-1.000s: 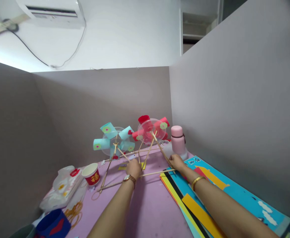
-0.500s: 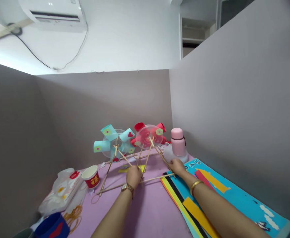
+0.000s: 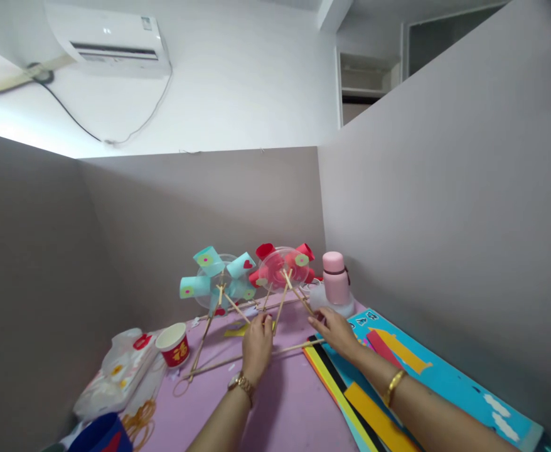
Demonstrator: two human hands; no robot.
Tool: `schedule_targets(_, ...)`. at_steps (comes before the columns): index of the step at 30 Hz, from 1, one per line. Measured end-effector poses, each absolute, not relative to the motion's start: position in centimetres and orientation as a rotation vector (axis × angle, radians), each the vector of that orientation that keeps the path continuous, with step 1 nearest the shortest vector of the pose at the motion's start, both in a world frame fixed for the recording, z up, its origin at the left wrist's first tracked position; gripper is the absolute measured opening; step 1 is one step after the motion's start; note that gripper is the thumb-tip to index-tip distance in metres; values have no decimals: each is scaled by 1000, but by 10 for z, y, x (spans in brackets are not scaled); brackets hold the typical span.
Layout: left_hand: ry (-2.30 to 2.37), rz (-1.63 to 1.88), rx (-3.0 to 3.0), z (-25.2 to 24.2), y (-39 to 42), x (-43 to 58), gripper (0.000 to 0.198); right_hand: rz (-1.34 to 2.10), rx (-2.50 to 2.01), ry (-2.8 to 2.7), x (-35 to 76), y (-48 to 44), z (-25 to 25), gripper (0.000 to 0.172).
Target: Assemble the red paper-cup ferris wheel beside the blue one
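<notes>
A frame of thin wooden sticks [image 3: 228, 360] stands on the purple table, carrying two wheels. One wheel has light-blue paper tubes [image 3: 195, 287] with stickers around a clear disc [image 3: 223, 276]. Red paper tubes [image 3: 305, 252] ring the other clear disc [image 3: 275, 267]. My left hand [image 3: 256, 348], with a watch at the wrist, closes on the sticks below and between the wheels; its fingertips are partly hidden. At the right leg, my right hand [image 3: 336, 333], wearing a gold bangle, pinches a slanting stick [image 3: 304, 302] between thumb and fingers.
A pink bottle [image 3: 336, 285] stands behind my right hand. Coloured paper strips [image 3: 374, 417] lie on a blue board [image 3: 464, 383] at right. To the left are a red-and-white paper cup [image 3: 174, 346], a tissue pack [image 3: 118, 376], rubber bands [image 3: 140, 422] and a blue tube [image 3: 101, 434]. Grey partitions enclose the table.
The view has tilted up a little. My right hand has shifted slightly left and up along the slanting stick. My left fingers have moved a little higher on the sticks.
</notes>
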State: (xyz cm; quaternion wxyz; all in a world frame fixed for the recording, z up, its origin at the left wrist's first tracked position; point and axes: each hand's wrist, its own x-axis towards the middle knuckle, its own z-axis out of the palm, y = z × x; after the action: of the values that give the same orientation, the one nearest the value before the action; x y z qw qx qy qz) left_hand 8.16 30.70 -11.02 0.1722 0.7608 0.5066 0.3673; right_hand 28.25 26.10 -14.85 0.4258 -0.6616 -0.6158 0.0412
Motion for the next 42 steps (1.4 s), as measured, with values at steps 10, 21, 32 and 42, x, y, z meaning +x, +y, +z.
schedule_targets(10, 1154, 1242, 1796, -105, 321, 97, 29, 19, -1388, -1367, 250, 269, -85, 23)
schedule_targets(21, 1139, 1195, 1298, -90, 372, 117, 33, 312, -1490, -1108, 266, 315, -106, 27)
schedule_targets(32, 975, 1145, 1152, -87, 391, 140, 32, 412, -1392, -1172, 265, 306, -104, 26)
schedule_targets(42, 889, 1138, 975, -85, 385, 149, 30, 577, -1372, -959, 271, 345, -112, 27)
